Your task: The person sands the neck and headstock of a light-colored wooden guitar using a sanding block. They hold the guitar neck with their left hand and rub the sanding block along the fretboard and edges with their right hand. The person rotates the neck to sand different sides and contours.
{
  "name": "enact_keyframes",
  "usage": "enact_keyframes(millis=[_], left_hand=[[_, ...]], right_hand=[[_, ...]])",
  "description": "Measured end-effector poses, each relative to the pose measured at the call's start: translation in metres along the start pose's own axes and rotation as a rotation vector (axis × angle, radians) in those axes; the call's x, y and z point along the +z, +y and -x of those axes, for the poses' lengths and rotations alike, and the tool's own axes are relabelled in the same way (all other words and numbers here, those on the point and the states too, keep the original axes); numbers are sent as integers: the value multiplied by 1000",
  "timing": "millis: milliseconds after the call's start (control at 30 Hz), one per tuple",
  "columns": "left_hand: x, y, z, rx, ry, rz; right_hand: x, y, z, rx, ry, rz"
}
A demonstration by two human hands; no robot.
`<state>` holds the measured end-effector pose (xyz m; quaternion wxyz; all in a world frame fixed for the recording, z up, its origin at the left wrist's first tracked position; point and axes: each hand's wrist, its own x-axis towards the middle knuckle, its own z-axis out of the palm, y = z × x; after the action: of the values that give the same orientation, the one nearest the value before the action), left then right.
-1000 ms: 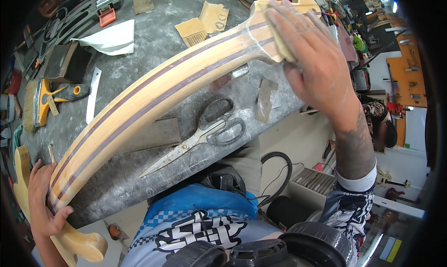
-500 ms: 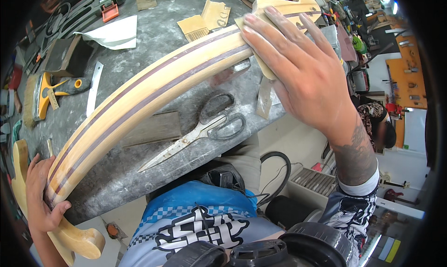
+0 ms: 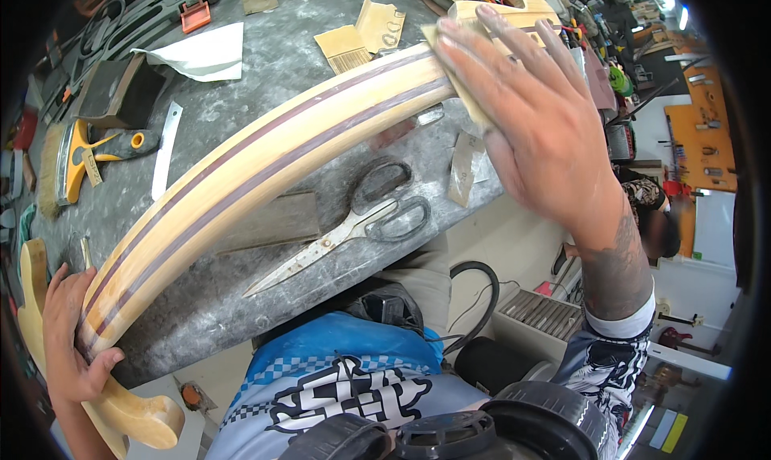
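I saw the long wooden neck blank (image 3: 265, 159), pale wood w/ two dark purple stripes along it, lying diagonally across the grey bench (image 3: 241, 83), from lower left to upper right. My left hand (image 3: 72, 343) was clenched around its lower end, just above the shaped body part that hung off the bench edge. My right hand (image 3: 534, 115) lay flat w/ fingers spread on a piece of sandpaper (image 3: 454, 67), pressing it on the upper end of the blank, near the headstock. Under the blank, approx. in the middle of the bench, a pair of scissors (image 3: 353, 227) lay closed, w/ dark handles, blades pointing to lower left. Beside it was a dark flat block (image 3: 269, 219), partly under the blank. More sandpaper scraps (image 3: 361, 34) lay above the blank, also a white sheet (image 3: 201, 50). A yellow-handled brush (image 3: 80, 151) was at the left side. Dust covered the bench surface.
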<state>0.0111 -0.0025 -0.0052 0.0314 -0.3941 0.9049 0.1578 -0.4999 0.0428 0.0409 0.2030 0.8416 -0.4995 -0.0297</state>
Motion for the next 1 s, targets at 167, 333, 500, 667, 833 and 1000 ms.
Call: enact_keyframes(millis=[167,333,500,667,833,1000], left_hand=[[-3,1,2,-9,-22,-22],[-13,16,-4,-44,1,-3],[-41,101,-107,327,95,-202],[-36,179,-193,666,313,-303],[15,217,-237,575,453,-231],[17,245,-208,548,288,-229]], right_hand=[[-10,10,-4,104,19,-168],[6,23,25,181,225,-336],[19,16,30,176,185,-235],[20,20,17,199,319,-343],[17,28,15,153,156,-209],[32,23,29,233,182,-54]])
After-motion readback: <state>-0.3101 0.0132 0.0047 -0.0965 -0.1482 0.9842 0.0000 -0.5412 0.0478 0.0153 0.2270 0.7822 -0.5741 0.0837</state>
